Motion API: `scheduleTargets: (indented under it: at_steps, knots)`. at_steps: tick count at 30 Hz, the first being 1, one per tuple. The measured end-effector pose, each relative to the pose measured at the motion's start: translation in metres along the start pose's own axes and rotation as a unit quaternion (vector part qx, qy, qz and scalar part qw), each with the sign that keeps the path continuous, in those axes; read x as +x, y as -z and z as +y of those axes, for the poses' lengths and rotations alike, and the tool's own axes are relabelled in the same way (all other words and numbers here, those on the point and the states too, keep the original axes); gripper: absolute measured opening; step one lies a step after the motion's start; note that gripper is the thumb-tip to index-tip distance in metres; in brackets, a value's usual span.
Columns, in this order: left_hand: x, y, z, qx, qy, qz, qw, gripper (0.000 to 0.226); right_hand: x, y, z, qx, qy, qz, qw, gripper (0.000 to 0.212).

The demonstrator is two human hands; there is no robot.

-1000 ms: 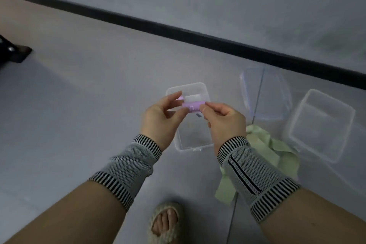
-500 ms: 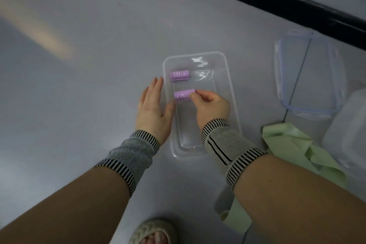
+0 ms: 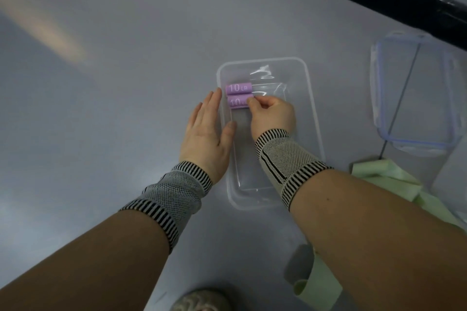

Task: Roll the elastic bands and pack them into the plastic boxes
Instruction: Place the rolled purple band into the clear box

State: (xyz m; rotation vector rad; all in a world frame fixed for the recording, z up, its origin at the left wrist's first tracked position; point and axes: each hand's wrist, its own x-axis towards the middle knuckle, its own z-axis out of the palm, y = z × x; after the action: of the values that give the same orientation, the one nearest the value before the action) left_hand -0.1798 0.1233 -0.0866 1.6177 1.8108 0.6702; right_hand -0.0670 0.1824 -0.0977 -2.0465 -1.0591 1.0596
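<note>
Clear box (image 3: 313, 118) on grey floor (image 3: 113, 83), long axis running away from camera; taken as landmark. Two purple rolls inside, at far-left corner, side by side and touching: far roll (image 3: 238, 87) marked "10 LB", near roll (image 3: 237, 103) partly covered. Right hand (image 3: 271, 116) inside box, fingers curled, fingertips pinching near roll's right end. Left hand (image 3: 207, 134) flat and relaxed against box's left wall, thumb over rim, holding nothing. Lid (image 3: 414, 93) right of box, well apart. Loose green bands (image 3: 386, 179) right of box's near end. Striped wrist sleeves on both arms.
</note>
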Motion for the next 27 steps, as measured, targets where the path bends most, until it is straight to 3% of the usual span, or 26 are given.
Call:
scheduleTargets:
  at_steps: [10,18,22,27]
  knots:
    - [0.0,0.0,-0.001,0.0,-0.008,0.005,1.0,0.059,0.006,-0.008,0.007,-0.135,0.066,0.022,0.988,0.025]
    - [0.0,-0.002,-0.004,-0.018,0.015,0.002,1.0,0.06,0.003,-0.008,0.015,-0.155,0.141,0.021,0.978,0.026]
    - [-0.001,-0.002,-0.003,-0.017,0.001,0.007,1.0,0.059,0.007,-0.007,0.015,-0.239,0.184,0.044,0.953,0.028]
    - [-0.001,-0.002,-0.002,-0.021,0.002,0.007,1.0,0.061,0.014,-0.009,0.023,-0.205,0.218,0.055,0.953,0.026]
